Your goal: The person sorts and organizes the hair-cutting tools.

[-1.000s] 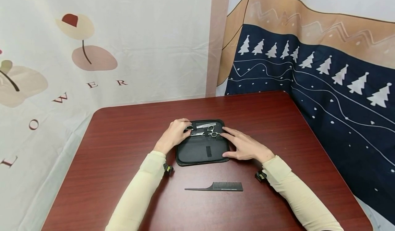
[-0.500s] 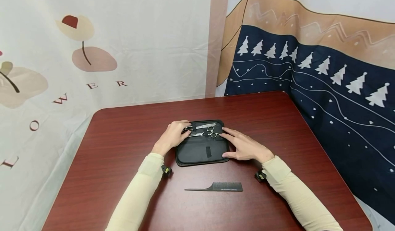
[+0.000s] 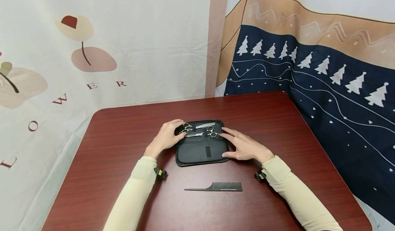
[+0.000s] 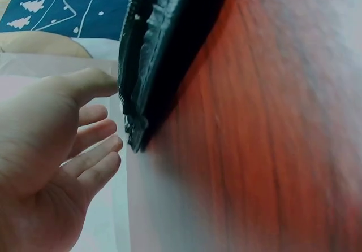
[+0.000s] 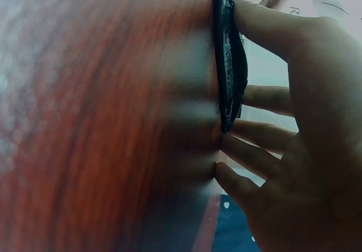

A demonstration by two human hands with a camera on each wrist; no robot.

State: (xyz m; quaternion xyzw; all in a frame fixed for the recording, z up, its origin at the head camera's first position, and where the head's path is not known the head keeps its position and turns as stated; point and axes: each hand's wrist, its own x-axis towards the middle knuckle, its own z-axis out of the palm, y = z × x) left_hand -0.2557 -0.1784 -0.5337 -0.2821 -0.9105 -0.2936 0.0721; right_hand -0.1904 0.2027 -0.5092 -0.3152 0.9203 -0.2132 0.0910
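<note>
A black zip case (image 3: 192,153) lies open-faced on the table, with two pairs of scissors strapped head to tail in its far half. The upper pair of scissors (image 3: 206,125) has its finger rings at the left; the lower pair (image 3: 195,134) has its rings toward the right. My left hand (image 3: 165,136) is at the case's far left corner, thumb by the zipped edge in the left wrist view. My right hand (image 3: 247,148) rests along the right side, thumb on the rim and fingers spread in the right wrist view.
A black tail comb (image 3: 227,186) lies in front of the case, its thin handle pointing left. The reddish-brown table (image 3: 123,138) reaches back to a printed white cloth (image 3: 160,46) and a dark blue cloth (image 3: 333,121) with white trees.
My left hand has slid left, off the upper scissors' finger rings, which now show more fully. The right hand, case and comb have stayed in place.
</note>
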